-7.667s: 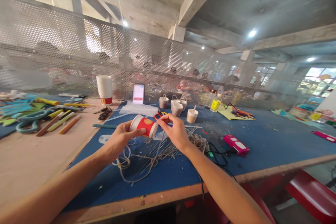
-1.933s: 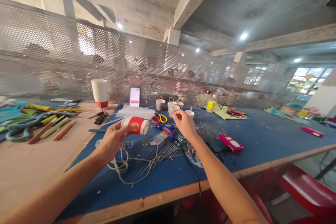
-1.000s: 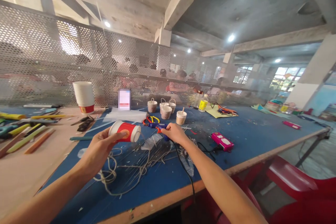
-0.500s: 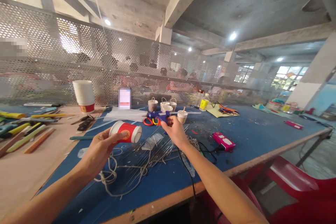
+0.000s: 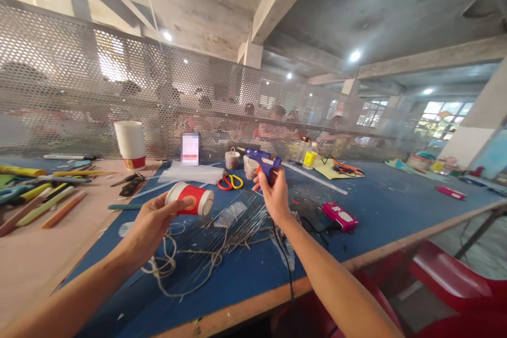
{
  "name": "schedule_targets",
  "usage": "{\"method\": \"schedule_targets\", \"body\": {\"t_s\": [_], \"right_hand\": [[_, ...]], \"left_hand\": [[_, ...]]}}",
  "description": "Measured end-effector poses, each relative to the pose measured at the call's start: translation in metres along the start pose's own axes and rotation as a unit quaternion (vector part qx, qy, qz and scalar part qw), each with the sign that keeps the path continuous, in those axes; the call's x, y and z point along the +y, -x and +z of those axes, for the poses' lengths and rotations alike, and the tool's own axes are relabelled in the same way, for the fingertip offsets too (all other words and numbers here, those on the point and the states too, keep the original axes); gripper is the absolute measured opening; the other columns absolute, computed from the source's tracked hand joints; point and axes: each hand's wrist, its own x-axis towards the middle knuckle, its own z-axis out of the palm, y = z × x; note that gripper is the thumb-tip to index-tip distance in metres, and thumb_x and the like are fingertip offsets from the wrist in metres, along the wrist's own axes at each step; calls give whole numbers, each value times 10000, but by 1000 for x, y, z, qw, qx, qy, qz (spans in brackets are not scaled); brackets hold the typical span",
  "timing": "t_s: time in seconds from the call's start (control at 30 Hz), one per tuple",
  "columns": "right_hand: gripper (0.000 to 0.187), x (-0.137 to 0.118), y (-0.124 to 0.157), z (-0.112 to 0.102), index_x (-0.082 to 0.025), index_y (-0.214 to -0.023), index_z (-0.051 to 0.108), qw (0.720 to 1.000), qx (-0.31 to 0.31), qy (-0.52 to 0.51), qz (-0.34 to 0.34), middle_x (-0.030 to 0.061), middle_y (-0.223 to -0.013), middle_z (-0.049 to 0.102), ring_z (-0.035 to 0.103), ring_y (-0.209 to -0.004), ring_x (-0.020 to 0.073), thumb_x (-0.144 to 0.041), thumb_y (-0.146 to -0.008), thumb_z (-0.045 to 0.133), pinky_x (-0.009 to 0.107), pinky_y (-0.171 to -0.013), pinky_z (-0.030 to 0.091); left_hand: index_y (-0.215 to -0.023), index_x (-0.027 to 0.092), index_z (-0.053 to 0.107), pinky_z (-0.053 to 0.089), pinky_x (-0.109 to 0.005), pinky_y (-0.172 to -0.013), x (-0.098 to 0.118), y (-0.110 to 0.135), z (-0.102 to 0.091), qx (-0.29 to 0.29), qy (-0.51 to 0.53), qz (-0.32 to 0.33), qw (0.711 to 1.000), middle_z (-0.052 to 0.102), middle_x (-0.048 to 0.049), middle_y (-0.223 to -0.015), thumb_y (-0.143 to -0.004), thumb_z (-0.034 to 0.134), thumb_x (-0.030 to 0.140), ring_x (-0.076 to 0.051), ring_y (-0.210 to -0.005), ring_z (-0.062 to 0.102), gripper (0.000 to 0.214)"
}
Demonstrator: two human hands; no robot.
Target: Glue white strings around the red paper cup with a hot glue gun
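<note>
- Key relation, we judge: gun's nozzle vs cup's base. Paper cup [image 5: 194,199] sits left of & a bit nearer than the blue hot-glue gun [image 5: 263,160]; clear gap b/w them.
- Cup's long axis runs approx. left–right, right end dipped slightly; narrower base faces right, i.e. the gun's side.
- Gun's long axis runs from nozzle (left, far) to rear (right, near). Nozzle points left, past the cup's far side, not at its base. A pale glue stick [image 5: 317,176] appears to trail from the gun's rear, right.
- Our L hand [image 5: 156,216] holds the cup from its left, thumb over the red band; so L hand is nearer the cup, right at it.
- Our R hand [image 5: 276,194] is wrapped round the gun's handle, fingers curled in near the orange trigger; cup lies left of it, well apart. Can't tell if the trigger's pressed.
- B/w & beyond our hands: red-and-yellow scissors [image 5: 230,182] on the table, small handled bucket [image 5: 232,159] farther off.
- Nearer than both hands: loose twine [image 5: 168,261] & a bundle of thin rods [image 5: 245,227].
- Far left: stack of paper cups [image 5: 129,140], upside down or not we can't say for sure.
</note>
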Motion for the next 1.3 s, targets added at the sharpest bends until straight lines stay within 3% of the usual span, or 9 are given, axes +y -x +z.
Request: {"method": "schedule_targets", "body": {"t_s": [0.1,0.27,0.43,0.6,1.3], "right_hand": [[267,-1,9,10,-227,-1136,465,999,-33,6,-11,46,-918,750,709,-617,161,-391,-961,583,309,-643,605],[333,0,23,20,-197,-1189,558,986,-45,137,-79,124,-1057,758,752,-917,262,-357,-907,632,361,-812,599],[306,-5,31,22,-183,-1207,631,971,-91,204,-82,84,-939,775,752,-825,237,-353,-956,597,313,-792,571],[227,-5,32,23,-196,-1134,664,961,-124,216,-121,84,-984,779,750,-881,235,-335,-979,573,297,-818,551],[216,3,35,24,-181,-1143,618,946,-136,237,-178,83,-970,776,753,-858,223,-303,-966,595,279,-777,546]], "left_hand": [[-751,187,766,521,-263,-714,-1,-1,-1,8,1,1,1000,767,-18,-765,-626,922,310,-191,-729,668,235],[-722,189,747,499,-246,-698,-3,-4,-4,23,3,-1,1000,753,6,-735,-625,930,341,-166,-708,645,257],[-768,183,756,508,-255,-709,-2,-3,-3,24,3,-6,1000,771,-15,-786,-630,930,330,-182,-741,655,267],[-767,182,772,521,-264,-720,-1,-2,-2,14,7,-10,1000,776,-29,-774,-618,934,303,-198,-753,667,251],[-713,190,763,523,-212,-691,-8,-7,-7,4,11,-13,1000,764,-12,-742,-606,941,331,-165,-722,659,251]]}}
